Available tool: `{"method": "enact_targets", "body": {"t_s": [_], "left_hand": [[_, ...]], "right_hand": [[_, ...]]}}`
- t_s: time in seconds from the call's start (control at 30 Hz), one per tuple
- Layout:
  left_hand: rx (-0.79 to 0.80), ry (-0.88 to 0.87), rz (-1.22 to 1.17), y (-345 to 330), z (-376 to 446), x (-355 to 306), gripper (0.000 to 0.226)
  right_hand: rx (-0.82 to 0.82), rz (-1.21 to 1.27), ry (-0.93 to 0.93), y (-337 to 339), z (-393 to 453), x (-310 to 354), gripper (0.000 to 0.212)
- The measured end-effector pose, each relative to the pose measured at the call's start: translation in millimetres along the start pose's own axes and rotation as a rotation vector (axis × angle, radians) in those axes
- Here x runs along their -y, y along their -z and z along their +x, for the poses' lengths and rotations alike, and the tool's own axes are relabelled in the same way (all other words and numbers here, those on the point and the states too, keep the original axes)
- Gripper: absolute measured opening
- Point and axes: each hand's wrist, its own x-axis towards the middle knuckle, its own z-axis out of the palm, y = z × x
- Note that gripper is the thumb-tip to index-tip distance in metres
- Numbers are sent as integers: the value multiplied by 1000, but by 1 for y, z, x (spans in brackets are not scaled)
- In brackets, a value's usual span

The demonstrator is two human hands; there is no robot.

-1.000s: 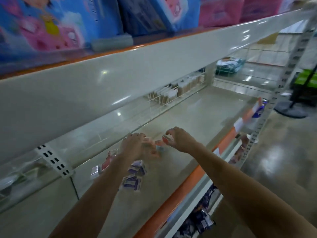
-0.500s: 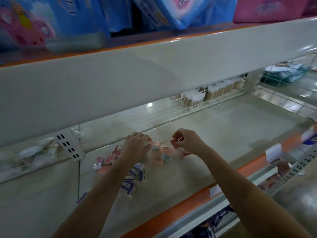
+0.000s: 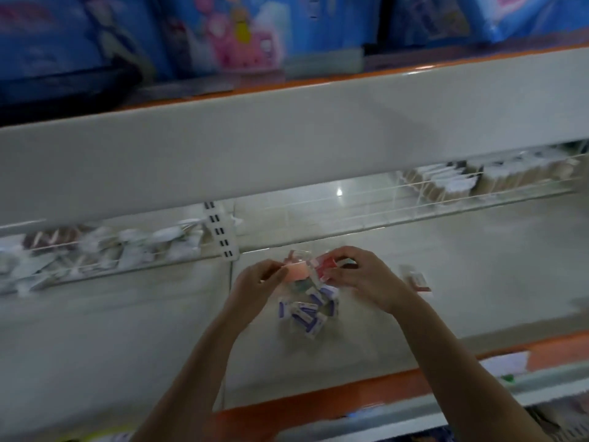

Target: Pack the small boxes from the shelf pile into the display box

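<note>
We are pinching small pink boxes (image 3: 296, 272) in both left hand (image 3: 255, 287) and right hand (image 3: 360, 277), squaring edges before lifting from the pile (image 3: 307, 311).

shelf (image 3: 446, 282) pale, orange-edged | small boxes (image 3: 306, 314) piled | lone box (image 3: 416, 279), blurry, maybe red

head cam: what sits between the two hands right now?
In the head view, small pink and red boxes lie between the left hand and the right hand, at the far end of the pile of purple-and-white boxes. Blur hides the exact grip.
</note>
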Motion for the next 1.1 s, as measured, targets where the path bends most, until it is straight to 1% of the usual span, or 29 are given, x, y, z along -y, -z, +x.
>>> {"method": "enact_targets", "body": {"t_s": [0.1, 0.2, 0.23, 0.4, 0.53, 0.57, 0.63, 0.83, 0.97, 1.1], "left_hand": [[-65, 48, -58, 38, -30, 17, 26], [-146, 63, -27, 82, -62, 39, 28], [-174, 77, -17, 98, -74, 45, 28], [-281, 135, -18, 181, -146, 82, 26], [-350, 182, -25, 248, -208, 109, 20], [-366, 204, -30, 264, -223, 117, 21], [-401, 256, -58, 294, -250, 131, 25], [-510, 363, -8, 376, -327, 167, 15], [-574, 409, 19, 422, -358, 195, 18], [-622, 456, 61, 469, -375, 235, 14]], "right_hand": [[42, 160, -70, -49, 8, 7, 28], [83, 132, -80, -105, 14, 12, 15], [86, 111, -76, -126, 15, 14, 15], [52, 8, -22, -235, 10, 20, 31], [100, -29, 6, -327, 3, 29, 34], [111, -36, 8, -350, 1, 32, 35], [149, -48, 7, -394, -3, 37, 37], [322, -84, 37, -513, -12, 54, 39], [387, -127, 85, -580, -2, 63, 44], [435, -90, 108, -650, 21, 71, 46]]}}
